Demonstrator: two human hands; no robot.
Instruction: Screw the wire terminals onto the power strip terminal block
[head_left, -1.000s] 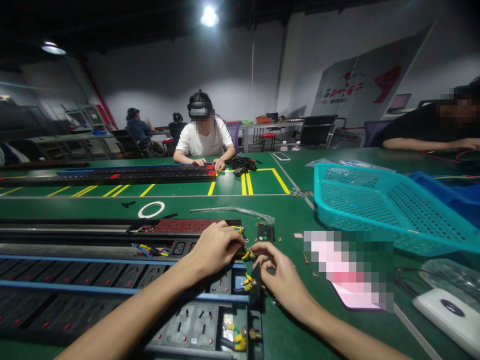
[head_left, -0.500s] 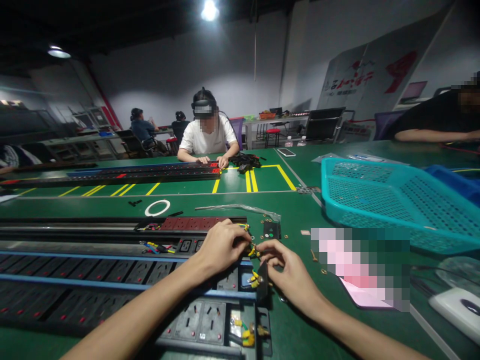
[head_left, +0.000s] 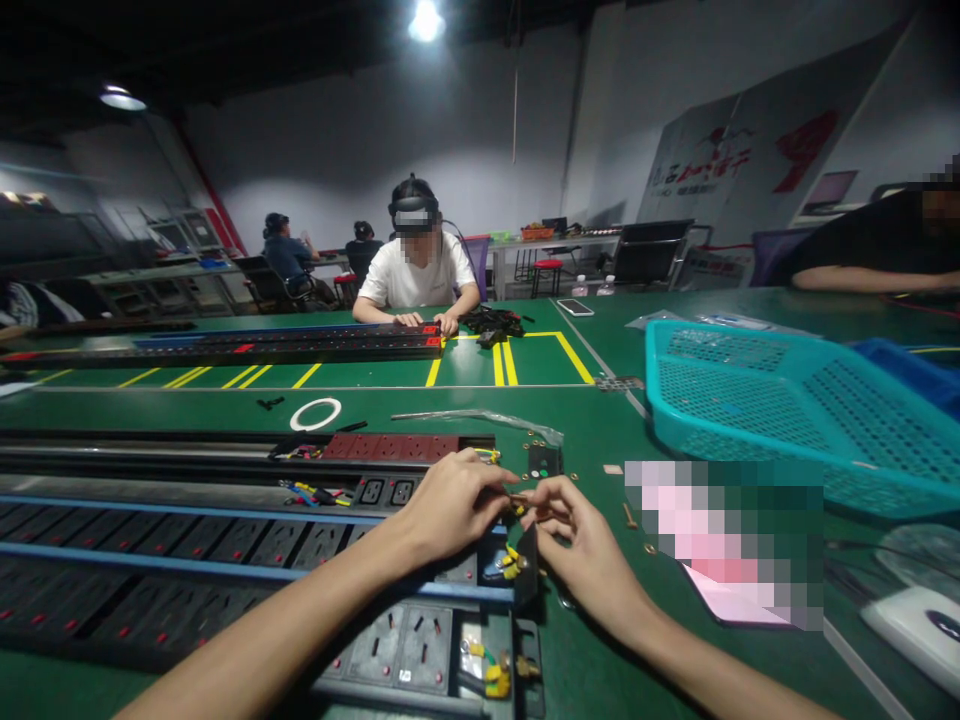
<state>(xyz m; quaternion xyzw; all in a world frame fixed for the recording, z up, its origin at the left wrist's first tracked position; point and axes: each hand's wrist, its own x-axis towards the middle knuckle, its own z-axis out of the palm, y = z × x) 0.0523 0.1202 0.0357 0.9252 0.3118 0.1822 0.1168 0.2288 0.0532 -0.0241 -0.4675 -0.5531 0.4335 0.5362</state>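
My left hand (head_left: 454, 505) reaches over the power socket strips, its fingers closed on one end of a small brass bolt (head_left: 517, 498). At the bolt's other end, the fingertips of my right hand (head_left: 576, 528) are pinched together. Just below the bolt a yellow wire terminal shows, partly hidden by the fingers. A blue-edged socket strip (head_left: 270, 545) runs under my left wrist, with yellow-green wire terminals (head_left: 513, 562) at its right end beside a black end plate (head_left: 529, 570). The nearest socket strip (head_left: 401, 640) has a yellow-green wire and brass bolt at its open end.
A turquoise basket (head_left: 757, 440) stands at the right. Near it lie a pink-edged phone (head_left: 750, 605), a loose brass bolt (head_left: 630, 515) and a white device (head_left: 919, 625). Beyond the strips are a white ring (head_left: 315, 401) and a black plate (head_left: 544, 460). A co-worker (head_left: 420, 265) sits opposite.
My hands have turned slightly around the connection, and the brass bolt between my fingertips shows more plainly. The view has shifted a little.
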